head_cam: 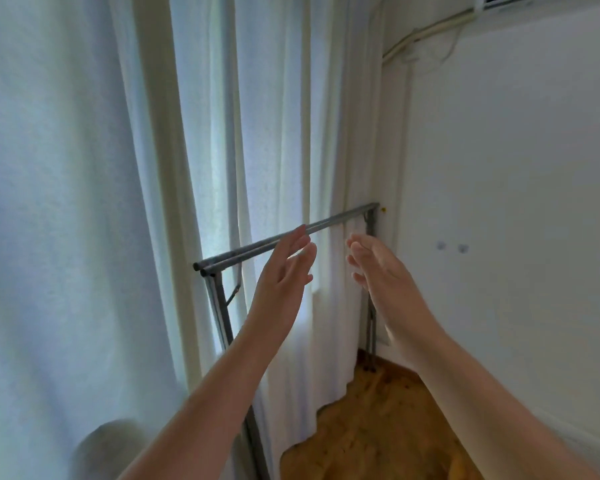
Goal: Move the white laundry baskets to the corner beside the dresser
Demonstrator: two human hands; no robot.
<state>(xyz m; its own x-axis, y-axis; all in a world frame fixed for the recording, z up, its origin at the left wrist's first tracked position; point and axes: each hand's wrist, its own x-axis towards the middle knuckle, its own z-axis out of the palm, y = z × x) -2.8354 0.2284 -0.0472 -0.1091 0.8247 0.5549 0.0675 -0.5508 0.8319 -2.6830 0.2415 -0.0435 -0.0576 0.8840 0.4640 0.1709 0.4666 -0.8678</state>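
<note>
- Both arms reach forward; the left hand [284, 271] and right hand [381, 268] are spread wide, palms facing, each grip holding nothing.
- Beyond them a grey metal rack [284, 239] stands against white curtains [264, 133].
- No laundry baskets in sight; best turn and find them first, I'd say.

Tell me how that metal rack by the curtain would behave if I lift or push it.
The rack is thin metal tubing, so probably stiff and fairly light. It stands tall and narrow on slim legs, so a push near the top bar may tip it. The curtain hangs against it and could drag along.
</note>
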